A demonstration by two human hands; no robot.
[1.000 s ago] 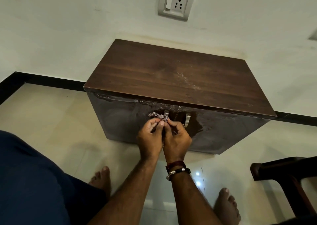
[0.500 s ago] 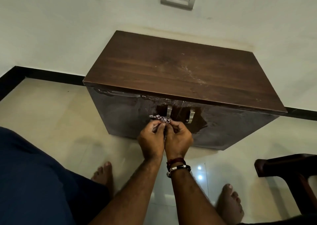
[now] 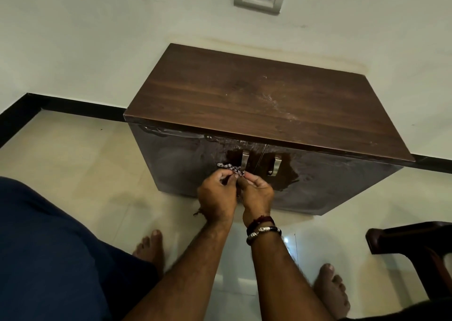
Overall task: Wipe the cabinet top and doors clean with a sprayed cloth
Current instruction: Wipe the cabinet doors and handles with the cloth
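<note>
Cabinet top (image 3: 256, 105) bare; chair (image 3: 411, 245) crowds right; floor (image 3: 73, 149) left open.

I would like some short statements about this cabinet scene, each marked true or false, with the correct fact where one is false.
1. Both hands hold the cloth. True.
2. The cabinet doors stand open. False: both are closed.
3. The cloth is beside the left door handle. True.
4. A spray bottle stands on the cabinet top. False: nothing stands there.
5. The right hand wears bracelets at the wrist. True.
</note>
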